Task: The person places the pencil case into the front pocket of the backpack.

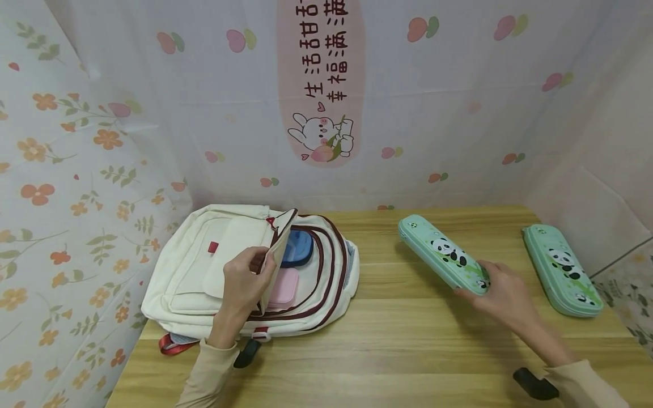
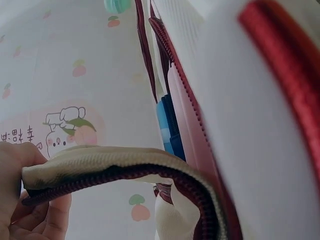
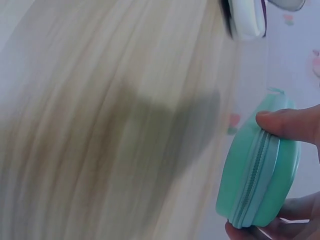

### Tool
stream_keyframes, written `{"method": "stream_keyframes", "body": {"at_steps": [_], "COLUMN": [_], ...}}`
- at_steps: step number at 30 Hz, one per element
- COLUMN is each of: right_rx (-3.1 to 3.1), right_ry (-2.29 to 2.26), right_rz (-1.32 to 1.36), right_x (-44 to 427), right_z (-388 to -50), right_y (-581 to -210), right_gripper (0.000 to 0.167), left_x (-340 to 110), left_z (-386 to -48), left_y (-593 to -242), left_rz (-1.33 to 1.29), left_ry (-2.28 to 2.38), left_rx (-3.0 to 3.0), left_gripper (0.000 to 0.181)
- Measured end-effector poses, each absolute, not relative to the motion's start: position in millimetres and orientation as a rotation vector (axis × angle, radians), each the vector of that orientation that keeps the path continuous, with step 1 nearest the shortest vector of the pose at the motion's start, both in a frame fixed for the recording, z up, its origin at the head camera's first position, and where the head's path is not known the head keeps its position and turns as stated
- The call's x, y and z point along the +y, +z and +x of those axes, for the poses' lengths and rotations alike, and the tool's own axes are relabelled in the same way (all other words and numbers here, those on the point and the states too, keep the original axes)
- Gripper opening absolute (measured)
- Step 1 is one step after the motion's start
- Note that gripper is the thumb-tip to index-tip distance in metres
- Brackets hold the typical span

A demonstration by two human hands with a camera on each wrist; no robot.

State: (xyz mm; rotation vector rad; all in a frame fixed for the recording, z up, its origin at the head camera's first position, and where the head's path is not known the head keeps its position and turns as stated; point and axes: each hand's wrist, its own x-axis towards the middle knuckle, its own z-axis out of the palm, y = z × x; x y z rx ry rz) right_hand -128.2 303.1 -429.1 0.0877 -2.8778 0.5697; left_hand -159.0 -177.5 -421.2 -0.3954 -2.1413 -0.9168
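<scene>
On the left of the table lies a white backpack (image 1: pixel 204 272) with dark red zips, its front pocket pulled open. My left hand (image 1: pixel 244 277) pinches the edge of the pocket flap (image 2: pixel 115 162) and holds it up. Inside the pocket sit a blue case (image 1: pixel 298 248) and a pink case (image 1: pixel 283 288). At the right, my right hand (image 1: pixel 502 294) grips one end of a mint green panda pencil case (image 1: pixel 439 249), holding it tilted above the table. The right wrist view shows the thumb on top of this zipped case (image 3: pixel 255 170) and fingers beneath.
A second mint green panda pencil case (image 1: pixel 563 269) lies at the table's right edge. Behind the wooden table (image 1: pixel 377 357) hangs a patterned curtain (image 1: pixel 229 113), with flowered cloth (image 1: pixel 66 226) along the left. A red strap loop (image 1: pixel 176 345) sticks out from the backpack.
</scene>
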Motion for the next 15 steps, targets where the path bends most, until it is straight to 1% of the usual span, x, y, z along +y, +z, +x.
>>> {"method": "stream_keyframes", "body": {"at_steps": [15], "right_rx": [-2.887], "right_ry": [0.612], "right_rz": [0.301], "right_x": [252], "right_z": [-132], "right_y": [-416], "right_gripper": [0.081], "left_x": [-176], "left_z": [-158], "left_y": [-423], "left_rz": [-0.391], "left_ry": [-0.926], "left_rx": [-2.155], "left_gripper": [0.005]}}
